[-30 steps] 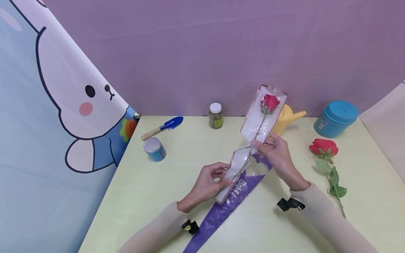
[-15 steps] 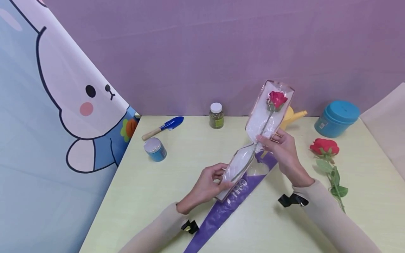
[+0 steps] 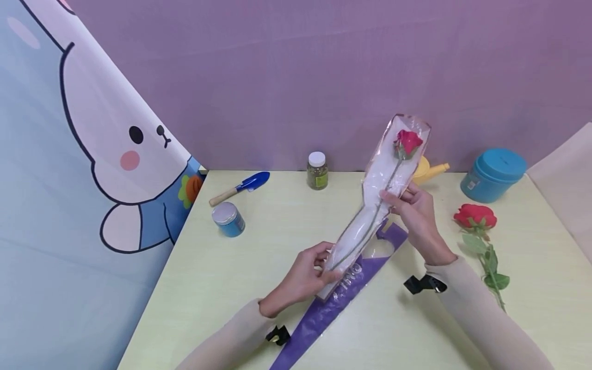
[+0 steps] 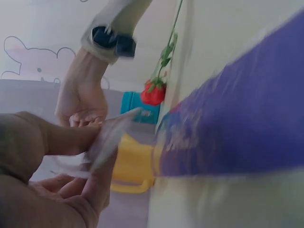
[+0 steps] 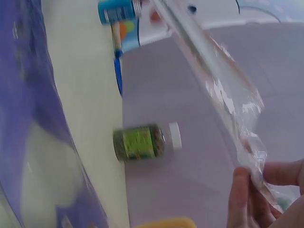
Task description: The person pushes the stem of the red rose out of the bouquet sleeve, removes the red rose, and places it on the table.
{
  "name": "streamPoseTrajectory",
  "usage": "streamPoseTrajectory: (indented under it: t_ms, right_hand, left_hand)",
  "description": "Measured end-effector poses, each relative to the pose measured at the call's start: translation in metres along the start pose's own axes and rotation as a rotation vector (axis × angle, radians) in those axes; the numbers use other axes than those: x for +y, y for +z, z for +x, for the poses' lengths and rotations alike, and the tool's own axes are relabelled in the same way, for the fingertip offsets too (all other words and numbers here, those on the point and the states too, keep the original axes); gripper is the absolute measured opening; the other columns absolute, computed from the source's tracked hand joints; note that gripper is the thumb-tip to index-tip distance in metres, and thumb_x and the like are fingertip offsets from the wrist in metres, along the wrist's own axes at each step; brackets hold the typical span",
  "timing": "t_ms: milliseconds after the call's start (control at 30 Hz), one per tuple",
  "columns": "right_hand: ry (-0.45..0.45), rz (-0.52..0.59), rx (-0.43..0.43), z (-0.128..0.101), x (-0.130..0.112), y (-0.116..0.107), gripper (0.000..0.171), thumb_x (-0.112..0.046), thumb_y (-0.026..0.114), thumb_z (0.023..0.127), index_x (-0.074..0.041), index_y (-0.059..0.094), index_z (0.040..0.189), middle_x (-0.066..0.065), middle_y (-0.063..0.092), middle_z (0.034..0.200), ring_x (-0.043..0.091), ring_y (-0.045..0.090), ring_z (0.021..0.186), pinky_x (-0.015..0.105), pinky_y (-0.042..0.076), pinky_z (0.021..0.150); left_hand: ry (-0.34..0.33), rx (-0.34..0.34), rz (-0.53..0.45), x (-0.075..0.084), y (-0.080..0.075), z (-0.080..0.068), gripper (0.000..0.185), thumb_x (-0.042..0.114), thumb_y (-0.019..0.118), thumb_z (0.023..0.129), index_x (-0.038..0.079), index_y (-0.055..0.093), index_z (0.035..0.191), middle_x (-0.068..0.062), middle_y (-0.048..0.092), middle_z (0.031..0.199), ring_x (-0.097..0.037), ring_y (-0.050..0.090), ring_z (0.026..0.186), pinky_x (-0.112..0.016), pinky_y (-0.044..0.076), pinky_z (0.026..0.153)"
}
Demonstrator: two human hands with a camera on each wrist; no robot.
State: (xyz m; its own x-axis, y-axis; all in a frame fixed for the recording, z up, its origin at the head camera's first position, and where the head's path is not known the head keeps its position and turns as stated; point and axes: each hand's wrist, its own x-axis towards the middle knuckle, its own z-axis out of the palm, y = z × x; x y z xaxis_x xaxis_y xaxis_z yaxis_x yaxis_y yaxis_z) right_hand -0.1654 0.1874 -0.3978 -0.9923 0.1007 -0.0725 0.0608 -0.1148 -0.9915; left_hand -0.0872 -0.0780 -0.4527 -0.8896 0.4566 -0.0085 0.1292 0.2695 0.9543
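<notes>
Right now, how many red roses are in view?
2. One rose is inside the clear sleeve held up by the left hand and right hand; the other rose lies on the table to the right.

Glossy, crinkled clear plastic sleeve around a red rose; shiny purple wrapper on the smooth matt table

Purple wall behind a pale yellow table — cartoon bunny banner left.
</notes>
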Motion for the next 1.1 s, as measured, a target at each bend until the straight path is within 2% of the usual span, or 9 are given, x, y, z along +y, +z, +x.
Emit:
streamPoseTrajectory:
  t_ms: [100, 267, 400, 500, 600, 667, 800, 900, 1100]
  right_hand:
    - [-0.016, 0.006, 0.01, 0.002, -0.003, -0.002, 0.031, -0.013, 0.076, 0.096, -0.017, 0.06, 0.122, -0.018, 0.079, 0.092, 0.001, 0.074, 0.08, 0.018, 0.06, 0.071]
    - [-0.02, 0.027, -0.026, 0.002, -0.007, -0.003, 0.037, -0.015, 0.076, 0.096, -0.016, 0.057, 0.128, -0.015, 0.079, 0.097, 0.003, 0.076, 0.083, 0.021, 0.062, 0.072]
    - [-0.022, 0.048, -0.032, 0.0, -0.007, -0.002, 0.039, -0.013, 0.075, 0.096, -0.014, 0.056, 0.13, -0.014, 0.079, 0.097, 0.003, 0.076, 0.083, 0.022, 0.063, 0.072]
    - [-0.022, 0.045, -0.03, -0.001, -0.006, -0.002, 0.039, -0.013, 0.075, 0.096, -0.014, 0.056, 0.13, -0.014, 0.079, 0.097, 0.003, 0.076, 0.083, 0.023, 0.063, 0.071]
    - [-0.022, 0.032, -0.035, -0.002, -0.004, -0.002, 0.04, -0.014, 0.075, 0.096, -0.015, 0.055, 0.131, -0.014, 0.078, 0.097, 0.003, 0.077, 0.084, 0.023, 0.063, 0.072]
    - [-0.019, 0.019, -0.037, -0.002, -0.001, -0.001, 0.04, -0.014, 0.075, 0.097, -0.015, 0.055, 0.131, -0.015, 0.078, 0.096, 0.003, 0.077, 0.083, 0.023, 0.063, 0.073]
    - [-0.013, -0.021, -0.032, -0.003, 0.002, -0.001, 0.04, -0.014, 0.074, 0.097, -0.015, 0.054, 0.131, -0.017, 0.078, 0.094, 0.002, 0.076, 0.083, 0.023, 0.063, 0.073]
    - [-0.022, -0.055, -0.031, -0.004, 0.002, -0.002, 0.04, -0.015, 0.074, 0.097, -0.014, 0.054, 0.132, -0.019, 0.077, 0.093, 0.001, 0.076, 0.083, 0.022, 0.063, 0.072]
    - [-0.037, -0.077, -0.066, -0.005, 0.003, -0.006, 0.05, -0.02, 0.073, 0.099, -0.004, 0.052, 0.141, -0.018, 0.076, 0.098, 0.002, 0.076, 0.085, 0.023, 0.063, 0.073]
  left_hand:
    - [-0.005, -0.019, 0.002, -0.001, 0.0, -0.002, 0.047, -0.001, 0.076, 0.091, 0.002, 0.061, 0.135, -0.021, 0.076, 0.109, -0.004, 0.064, 0.081, -0.017, 0.056, 0.066]
    - [-0.007, -0.048, -0.021, -0.001, 0.0, 0.0, 0.049, -0.001, 0.076, 0.09, 0.004, 0.059, 0.136, -0.02, 0.076, 0.112, -0.005, 0.066, 0.082, -0.018, 0.057, 0.066]
    - [-0.004, -0.086, -0.013, 0.0, -0.004, 0.004, 0.059, 0.001, 0.081, 0.087, 0.006, 0.056, 0.141, -0.02, 0.074, 0.117, -0.01, 0.069, 0.087, -0.021, 0.06, 0.071]
    - [0.011, -0.073, 0.003, 0.001, -0.008, 0.008, 0.062, 0.007, 0.082, 0.088, 0.009, 0.055, 0.143, -0.017, 0.072, 0.124, -0.018, 0.071, 0.099, -0.023, 0.062, 0.079]
    - [0.038, -0.017, -0.011, 0.0, -0.009, 0.013, 0.053, 0.011, 0.078, 0.093, 0.008, 0.058, 0.141, -0.019, 0.072, 0.123, -0.023, 0.071, 0.105, -0.024, 0.061, 0.084]
    - [0.056, 0.025, -0.032, -0.001, -0.009, 0.017, 0.045, 0.01, 0.075, 0.095, 0.004, 0.061, 0.137, -0.021, 0.074, 0.118, -0.022, 0.073, 0.101, -0.024, 0.061, 0.083]
    - [0.075, 0.072, -0.064, -0.002, -0.007, 0.022, 0.036, 0.008, 0.074, 0.095, -0.001, 0.065, 0.129, -0.025, 0.076, 0.111, -0.011, 0.073, 0.09, -0.023, 0.061, 0.078]
    - [0.07, 0.068, -0.095, 0.0, -0.005, 0.024, 0.036, 0.006, 0.075, 0.094, -0.003, 0.065, 0.127, -0.027, 0.076, 0.108, -0.003, 0.07, 0.082, -0.021, 0.059, 0.075]
    - [0.051, 0.032, -0.138, 0.0, -0.004, 0.025, 0.042, 0.0, 0.073, 0.092, -0.002, 0.061, 0.132, -0.03, 0.075, 0.111, -0.002, 0.067, 0.079, -0.018, 0.057, 0.069]
